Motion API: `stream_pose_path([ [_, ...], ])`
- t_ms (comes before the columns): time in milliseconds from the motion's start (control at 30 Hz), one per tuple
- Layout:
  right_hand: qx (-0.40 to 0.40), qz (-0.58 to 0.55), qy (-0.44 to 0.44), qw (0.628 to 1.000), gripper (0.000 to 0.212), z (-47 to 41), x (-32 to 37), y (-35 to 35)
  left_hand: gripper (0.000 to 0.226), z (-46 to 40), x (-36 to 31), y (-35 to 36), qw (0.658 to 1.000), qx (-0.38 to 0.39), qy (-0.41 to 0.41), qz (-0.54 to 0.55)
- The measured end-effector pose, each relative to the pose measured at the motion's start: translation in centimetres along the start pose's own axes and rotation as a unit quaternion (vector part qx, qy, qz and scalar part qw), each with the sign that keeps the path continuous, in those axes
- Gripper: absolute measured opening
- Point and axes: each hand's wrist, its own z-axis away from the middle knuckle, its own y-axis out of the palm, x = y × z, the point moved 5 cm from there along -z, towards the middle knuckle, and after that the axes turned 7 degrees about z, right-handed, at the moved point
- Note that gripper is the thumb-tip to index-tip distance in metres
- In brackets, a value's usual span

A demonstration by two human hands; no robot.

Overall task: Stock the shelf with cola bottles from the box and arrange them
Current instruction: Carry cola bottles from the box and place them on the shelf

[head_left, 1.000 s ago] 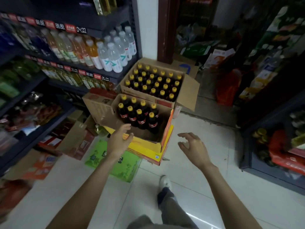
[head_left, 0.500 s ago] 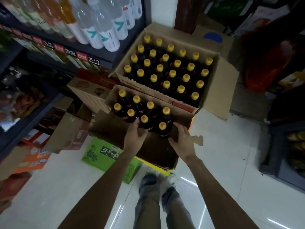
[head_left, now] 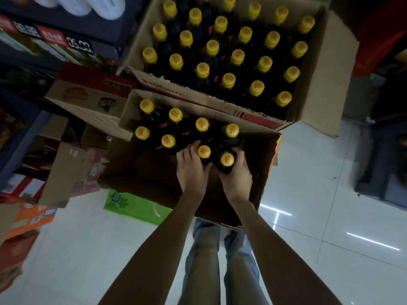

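Note:
An open cardboard box on the floor holds several dark cola bottles with yellow caps. My left hand grips the bottle with the cap at the near edge of the group. My right hand is curled round the neighbouring bottle on the right. A second, fuller box of the same bottles stands behind. The dark shelf with price tags runs along the upper left.
A green carton lies on the white tile floor under the near box. Cardboard boxes and flaps crowd the lower shelf area at left. My legs stand just behind the box. A dark rack is at the right.
I have bent closer over the box. Both hands went from hovering above the floor to reaching into the box and taking hold of the two nearest bottles.

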Motion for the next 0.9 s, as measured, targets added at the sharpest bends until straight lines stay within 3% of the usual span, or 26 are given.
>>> stream_pose_path([
  [200, -0.047, -0.033, -0.018, 0.998, 0.067, 2.8, 2.3, -6.1, 0.069, 0.3, -0.6, -4.4, 0.996, 0.013, 0.079, 0.034],
  [367, -0.065, -0.236, -0.003, 0.97, 0.061, 5.5, 4.4, -16.4, 0.062, 2.3, -6.5, -13.3, 0.969, 0.001, 0.164, 0.187],
  [500, -0.082, -0.326, -0.024, 0.942, 0.056, 7.2, 4.2, -23.5, 0.062, 3.2, -12.3, -17.5, 0.949, 0.069, 0.187, 0.244],
  [633, -0.107, -0.321, -0.026, 0.94, 0.058, 8.8, 1.1, -29.2, 0.064, 4.4, -18.8, -17.4, 0.931, 0.137, 0.202, 0.272],
  [900, -0.201, -0.311, -0.037, 0.928, 0.062, 14.1, -10.1, -44.8, 0.064, 12.4, -37.6, -11.7, 0.882, 0.201, 0.305, 0.298],
])
